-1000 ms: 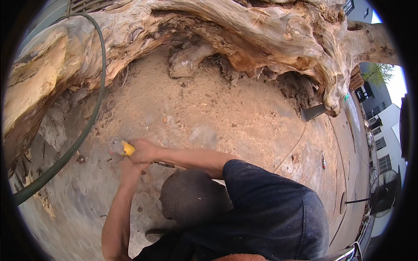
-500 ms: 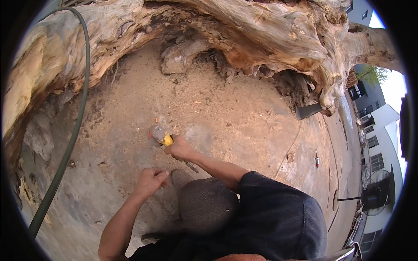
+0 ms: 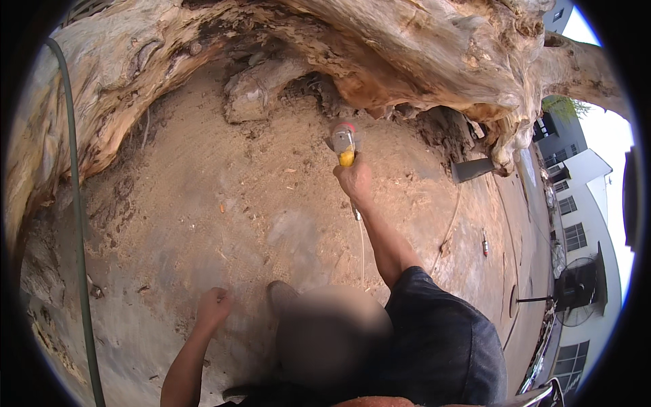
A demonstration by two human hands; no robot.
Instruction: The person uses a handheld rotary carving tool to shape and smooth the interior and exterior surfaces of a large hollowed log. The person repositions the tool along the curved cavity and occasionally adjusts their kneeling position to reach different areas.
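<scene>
My right hand (image 3: 355, 182) is wrapped round the yellow body of an angle grinder (image 3: 345, 141), arm stretched far forward. The grinder's reddish-rimmed head is close to the underside of a huge gnarled tree trunk (image 3: 420, 51); whether it touches the wood cannot be told. A pale cord (image 3: 361, 251) trails from it back along the ground. Lower left, my left hand (image 3: 215, 305) hovers above the floor with its fingers curled in, and nothing shows in it. A shoe (image 3: 280, 298) of mine is to its right.
Wood dust and chips cover the concrete floor (image 3: 258, 244). A green hose (image 3: 80, 237) runs down the left side. A grey flat piece (image 3: 472, 170) sits under the trunk's right end. A slim silver-and-red tool (image 3: 485, 244) lies at right, before a black stand fan (image 3: 576, 285).
My right hand has carried the angle grinder forward and right, from the open floor to near the trunk. The left hand has drawn back slightly. The whole view has shifted a little.
</scene>
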